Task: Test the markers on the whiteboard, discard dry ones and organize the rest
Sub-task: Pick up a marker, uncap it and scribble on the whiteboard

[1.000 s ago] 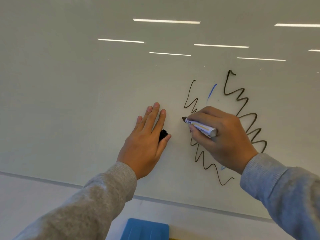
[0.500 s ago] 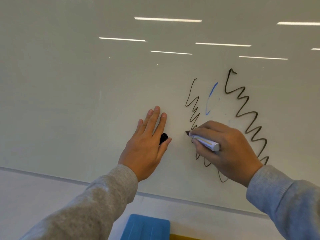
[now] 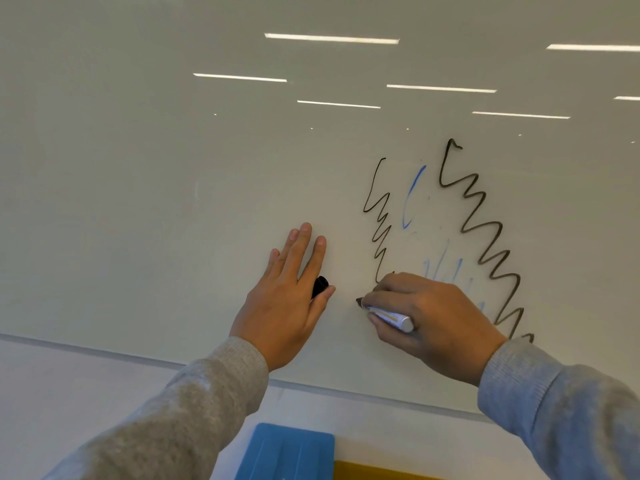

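Observation:
My right hand [image 3: 436, 317] grips a white marker [image 3: 389, 317] with its dark tip on the whiteboard [image 3: 138, 202], just left of and below a thin black zigzag [image 3: 379, 223]. A thicker black zigzag [image 3: 485, 237] runs down the board further right, with faint blue strokes [image 3: 412, 195] between the two. My left hand [image 3: 284, 303] rests flat on the board with straight fingers, while its thumb pinches a black marker cap [image 3: 320, 285] against the index finger.
The board's lower frame [image 3: 104, 353] runs across below my hands, with pale wall under it. A blue ribbed object [image 3: 287, 452] and a yellow edge [image 3: 374, 472] show at the bottom of the view.
My right hand has slid down the board with the marker, uncovering more of the thin zigzag and the blue strokes. My left hand has stayed in place with the cap.

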`<state>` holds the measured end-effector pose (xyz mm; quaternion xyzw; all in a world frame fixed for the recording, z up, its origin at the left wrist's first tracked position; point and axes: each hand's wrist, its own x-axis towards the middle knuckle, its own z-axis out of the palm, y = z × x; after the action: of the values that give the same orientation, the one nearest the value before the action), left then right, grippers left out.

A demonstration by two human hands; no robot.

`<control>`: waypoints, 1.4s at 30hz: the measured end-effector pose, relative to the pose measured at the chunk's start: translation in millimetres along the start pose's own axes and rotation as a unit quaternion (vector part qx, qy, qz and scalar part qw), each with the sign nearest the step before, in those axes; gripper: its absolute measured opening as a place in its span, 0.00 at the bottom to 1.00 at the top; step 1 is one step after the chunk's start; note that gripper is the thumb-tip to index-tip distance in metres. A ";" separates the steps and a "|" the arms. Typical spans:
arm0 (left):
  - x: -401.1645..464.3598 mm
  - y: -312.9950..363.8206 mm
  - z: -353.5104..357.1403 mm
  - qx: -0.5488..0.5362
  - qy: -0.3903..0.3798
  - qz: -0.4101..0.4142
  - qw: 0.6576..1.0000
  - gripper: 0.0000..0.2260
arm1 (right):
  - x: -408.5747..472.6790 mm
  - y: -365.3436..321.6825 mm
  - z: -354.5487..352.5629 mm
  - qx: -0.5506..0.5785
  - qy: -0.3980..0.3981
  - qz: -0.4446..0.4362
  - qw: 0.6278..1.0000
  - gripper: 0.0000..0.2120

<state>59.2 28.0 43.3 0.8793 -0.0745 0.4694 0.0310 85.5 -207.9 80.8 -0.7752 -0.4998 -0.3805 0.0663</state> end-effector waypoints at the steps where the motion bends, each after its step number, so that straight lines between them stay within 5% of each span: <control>1: -1.2 0.6 -0.8 0.000 -0.003 -0.001 1.000 0.30 | -0.2 0.1 -1.0 -0.002 0.002 0.005 1.000 0.14; 18: -24.4 10.4 -29.4 -0.016 -0.104 -0.028 0.994 0.29 | -34.7 -18.1 -6.6 0.042 -0.031 0.075 0.996 0.12; 25: -94.5 34.1 -14.9 -0.145 -0.183 -0.059 0.971 0.26 | -94.1 -46.4 15.9 0.143 -0.035 0.158 0.976 0.05; 28: -131.7 55.7 -11.2 -0.214 -0.175 -0.079 0.958 0.23 | -123.1 -68.3 27.7 0.208 -0.042 0.211 0.954 0.10; 31: -168.9 79.1 -7.9 -0.307 -0.181 -0.113 0.927 0.20 | -150.0 -91.5 40.9 0.264 -0.044 0.250 0.931 0.15; 36: -216.3 109.3 -12.5 -0.387 -0.121 -0.234 0.884 0.13 | -178.1 -132.1 47.7 0.358 0.067 0.336 0.869 0.23; 42: -275.8 120.2 -6.1 -0.528 -0.141 -0.388 0.742 0.14 | -212.8 -169.3 66.4 0.461 0.133 0.429 0.765 0.23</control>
<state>-116.2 -61.7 -184.1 0.7316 0.0337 0.1732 0.6585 -64.3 -246.7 -152.5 -0.7264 -0.2161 -0.1355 0.6382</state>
